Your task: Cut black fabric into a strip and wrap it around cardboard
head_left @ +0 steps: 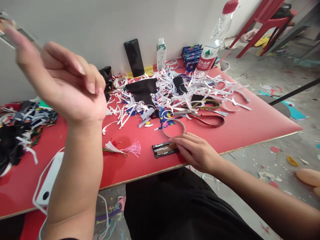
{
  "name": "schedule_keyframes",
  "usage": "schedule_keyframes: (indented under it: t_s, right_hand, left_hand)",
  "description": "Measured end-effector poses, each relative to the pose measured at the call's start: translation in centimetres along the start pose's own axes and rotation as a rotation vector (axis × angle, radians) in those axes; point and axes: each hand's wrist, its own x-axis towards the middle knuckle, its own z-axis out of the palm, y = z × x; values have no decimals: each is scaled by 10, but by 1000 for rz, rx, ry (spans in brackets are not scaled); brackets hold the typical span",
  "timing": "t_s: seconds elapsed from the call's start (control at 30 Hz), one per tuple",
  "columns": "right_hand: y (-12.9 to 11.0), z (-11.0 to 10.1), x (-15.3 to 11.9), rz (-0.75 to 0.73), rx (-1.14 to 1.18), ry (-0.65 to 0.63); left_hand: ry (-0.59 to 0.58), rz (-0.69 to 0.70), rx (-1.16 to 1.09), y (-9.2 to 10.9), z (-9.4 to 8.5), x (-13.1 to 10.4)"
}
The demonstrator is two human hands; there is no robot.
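My left hand is raised high over the left of the table, palm turned up. Its index finger is stretched out and the others curl loosely apart, with nothing seen in them. My right hand lies low at the table's front edge, fingers together on the right end of a small flat black piece with a shiny brown strip. Its thumb is mostly hidden. Just behind these fingers is a thin pale ring, like a narrow tape roll. Red-handled scissors lie beyond, beside a pink-tasselled thing to the left.
White paper strips and black cloth pieces cover the back of the red table. A phone, a small bottle and a large water bottle stand behind. A white power strip lies left.
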Motion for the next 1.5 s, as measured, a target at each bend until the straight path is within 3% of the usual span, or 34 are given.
schedule_keyframes:
  t_s: [0.07,0.13,0.23,0.33,0.43,0.53,0.63,0.73,0.83,1.0,1.13,1.27,1.33,1.5]
  right_hand:
    - [2,-2,2,144,49,57]
    - [4,-4,4,219,8,123]
    - [4,-9,12,188,-81,150]
    - [-1,-13,31,106,-46,-9]
    - [-1,-14,57,86,-82,-291]
    - [11,-14,78,193,-174,-544]
    - [29,-18,87,285,-172,-570]
    - [40,-20,87,260,-202,-503]
    - [39,-18,83,195,-229,-424]
    - [32,-12,76,183,-251,-364]
    - [13,-4,94,153,-181,-343]
    - [-17,31,139,120,77,-360]
    - [-26,55,162,157,141,-447]
    - [-25,92,192,194,150,-515]
  left_hand:
    - [-37,5,-123,0,-5,7]
    - [-201,-47,-110,-1,-14,5]
    - [-698,-239,275,5,-35,-18]
    - [-1169,-279,784,19,-64,-53]
    - [-1313,-245,1057,27,-84,-82]
    - [-1390,-214,1167,21,-88,-98]
    - [-1445,-201,1224,8,-85,-106]
    - [-1448,-209,1243,0,-87,-110]
    - [-1379,-214,1215,-1,-95,-110]
    - [-1101,-293,1171,5,-112,-102]
    - [-879,-412,1170,6,-113,-99]
    - [-750,-455,1110,2,-107,-99]
    - [-700,-459,1067,-1,-108,-100]
    - [-455,-460,1002,-14,-126,-103]
